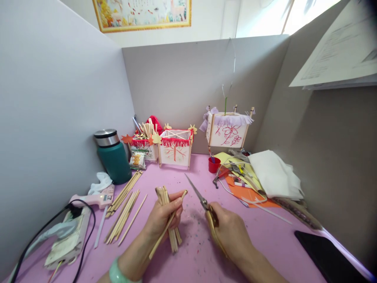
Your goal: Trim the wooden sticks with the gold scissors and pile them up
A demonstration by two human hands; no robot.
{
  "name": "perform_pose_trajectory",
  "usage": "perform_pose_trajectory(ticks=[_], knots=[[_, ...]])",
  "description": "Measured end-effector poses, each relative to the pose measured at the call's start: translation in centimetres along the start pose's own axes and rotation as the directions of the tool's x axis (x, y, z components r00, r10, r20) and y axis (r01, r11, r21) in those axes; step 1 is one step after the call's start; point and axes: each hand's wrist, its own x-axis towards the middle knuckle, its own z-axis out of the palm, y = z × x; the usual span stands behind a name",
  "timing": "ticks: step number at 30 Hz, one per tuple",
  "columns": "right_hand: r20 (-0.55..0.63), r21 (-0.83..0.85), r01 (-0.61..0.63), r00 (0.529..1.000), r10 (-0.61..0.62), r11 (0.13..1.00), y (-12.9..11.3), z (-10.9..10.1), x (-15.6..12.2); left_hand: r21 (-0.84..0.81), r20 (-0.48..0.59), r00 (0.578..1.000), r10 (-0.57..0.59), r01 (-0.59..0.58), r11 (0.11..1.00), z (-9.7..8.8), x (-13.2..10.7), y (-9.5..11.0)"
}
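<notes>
Gripping a bundle of pale wooden sticks in the left hand, right hand closed on gold-handled steel scissors, blades angled forward; hands stand apart above the pink counter, a red-fringed paper lantern against the grey partition beyond.

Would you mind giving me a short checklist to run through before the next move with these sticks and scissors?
1. Left hand on the bundle of wooden sticks: ok, fingers wrapped around it.
2. Single long stick across the bundle: ok, held against it by the left hand.
3. Right hand on the gold-handled scissors: ok, firmly in the hand.
4. Scissor blades: ok, they look closed, tips clear of the left hand.
5. Loose sticks on the pink tabletop: ok, lying apart from both hands.
6. Pink glue gun: cannot tell whether it is on or hot.
</notes>
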Motion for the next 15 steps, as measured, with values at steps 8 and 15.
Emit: perform_pose_trajectory(ticks=[8,15], knots=[[0.278,0.750,-0.264,0.958,0.074,0.607,0.6,-1.9,1.1,0.021,0.056,0.998,0.008,-0.009,1.000,-0.5,0.2,0.1],[0.516,0.820,-0.491,0.856,-0.008,0.295,0.0,-1.4,0.8,0.044,0.002,1.000,-0.009,0.009,0.999,0.2,0.0,0.3]])
